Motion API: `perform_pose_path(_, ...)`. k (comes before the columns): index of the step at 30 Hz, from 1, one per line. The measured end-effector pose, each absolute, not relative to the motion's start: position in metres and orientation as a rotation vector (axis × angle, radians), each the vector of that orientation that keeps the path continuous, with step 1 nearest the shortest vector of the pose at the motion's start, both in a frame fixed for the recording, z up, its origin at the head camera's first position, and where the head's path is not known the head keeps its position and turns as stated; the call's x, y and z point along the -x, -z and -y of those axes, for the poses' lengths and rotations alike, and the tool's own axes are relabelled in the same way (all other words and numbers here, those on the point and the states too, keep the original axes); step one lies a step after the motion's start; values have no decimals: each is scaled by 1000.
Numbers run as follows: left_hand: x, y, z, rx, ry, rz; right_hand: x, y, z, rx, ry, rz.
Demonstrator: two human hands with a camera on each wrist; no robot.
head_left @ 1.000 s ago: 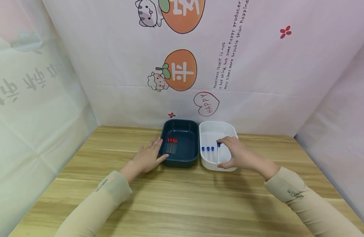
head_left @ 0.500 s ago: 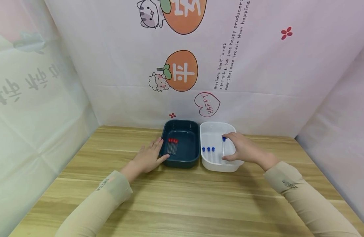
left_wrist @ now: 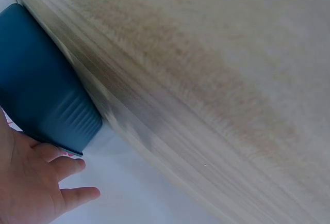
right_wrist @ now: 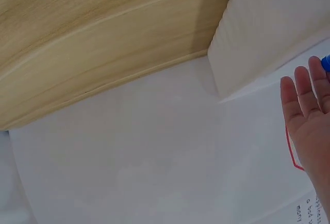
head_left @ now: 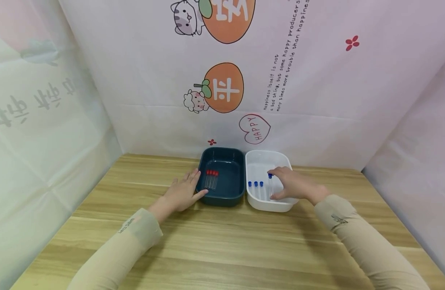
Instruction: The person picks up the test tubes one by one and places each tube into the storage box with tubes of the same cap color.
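In the head view, my right hand (head_left: 294, 185) holds a clear test tube (head_left: 271, 187) with a blue cap lengthwise, fingers at the cap and thumb at the lower end. It is over the right part of a white bin (head_left: 269, 206). Several more blue-capped tubes (head_left: 256, 184) lie side by side in that bin's left part. My left hand (head_left: 180, 193) rests against the left side of a dark teal bin (head_left: 222, 202), fingers straight. Red-capped tubes (head_left: 212, 181) lie in a row inside it. The right wrist view shows only a bit of blue cap (right_wrist: 326, 63) by the fingertips.
The two bins stand side by side on a wooden table (head_left: 222, 245), near its back edge. Behind them hangs a white printed cloth (head_left: 309, 137), with more cloth at both sides.
My right hand lifted the blue-capped tube and carried it a little right, then brought it lower and slightly back left within the white bin. My left hand stayed on the teal bin.
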State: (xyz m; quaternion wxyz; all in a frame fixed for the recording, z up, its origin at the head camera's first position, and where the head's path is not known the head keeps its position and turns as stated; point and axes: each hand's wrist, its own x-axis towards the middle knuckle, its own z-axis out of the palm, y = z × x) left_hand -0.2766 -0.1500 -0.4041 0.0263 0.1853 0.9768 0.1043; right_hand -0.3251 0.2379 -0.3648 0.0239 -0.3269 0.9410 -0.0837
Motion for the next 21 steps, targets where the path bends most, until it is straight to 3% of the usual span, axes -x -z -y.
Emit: perform_pose_path(21, 278, 405, 150, -576, -307, -3022, 345, 386, -228, 921, 184, -2826)
